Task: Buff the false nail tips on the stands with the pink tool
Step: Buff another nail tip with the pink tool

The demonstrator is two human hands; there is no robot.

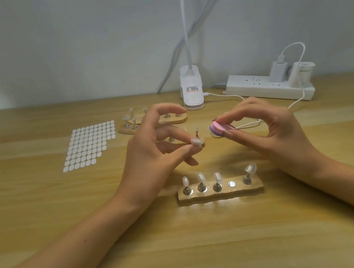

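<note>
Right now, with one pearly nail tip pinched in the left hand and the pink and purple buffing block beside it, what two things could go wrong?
1. The left hand holds the pearly false nail tip only by a fingertip pinch, so pressure from the pink and purple buffing block in the right hand might twist it loose.
2. Both wrists flank the front wooden base; dropping a hand could topple its four upright tips.

I see open table (pixel 191 259) nearside; nail stand (pixel 220 193) ahead, sticker sheet (pixel 89 145) left, power strip (pixel 264 88) far right.
</note>
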